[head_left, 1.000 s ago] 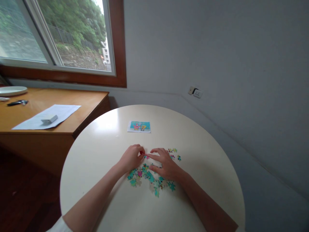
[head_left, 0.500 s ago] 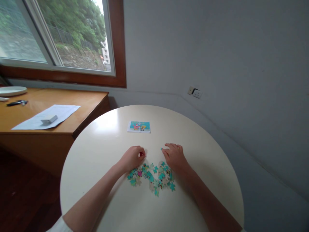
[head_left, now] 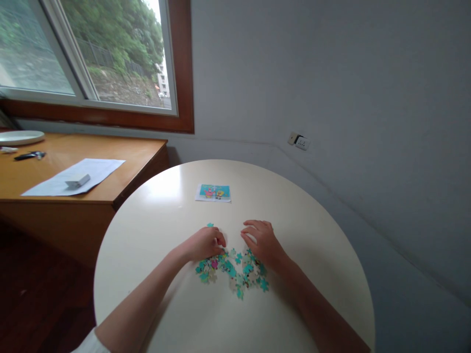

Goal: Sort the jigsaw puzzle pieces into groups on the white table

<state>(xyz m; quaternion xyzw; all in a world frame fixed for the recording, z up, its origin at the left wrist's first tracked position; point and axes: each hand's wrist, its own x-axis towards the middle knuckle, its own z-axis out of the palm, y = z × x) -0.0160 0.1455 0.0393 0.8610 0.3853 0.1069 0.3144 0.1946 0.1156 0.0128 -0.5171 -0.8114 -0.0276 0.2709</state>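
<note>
A heap of small teal, pink and white jigsaw pieces lies on the round cream table in front of me. My left hand rests at the heap's upper left, its fingers curled into a pinch; what they hold is hidden. One teal piece lies alone just beyond its knuckles. My right hand lies at the heap's upper right, fingers bent and slightly apart, fingertips touching the tabletop. A small picture card with cartoon figures lies farther back on the table.
A wooden desk stands to the left under the window, with a paper sheet, a small grey object, a white plate and a dark tool. A wall socket sits at the right. The table meets grey walls behind.
My right hand moved from the middle of the heap out to the right, then back left a little. My left hand slid slightly down toward the pieces. A lone teal piece now shows above it.
</note>
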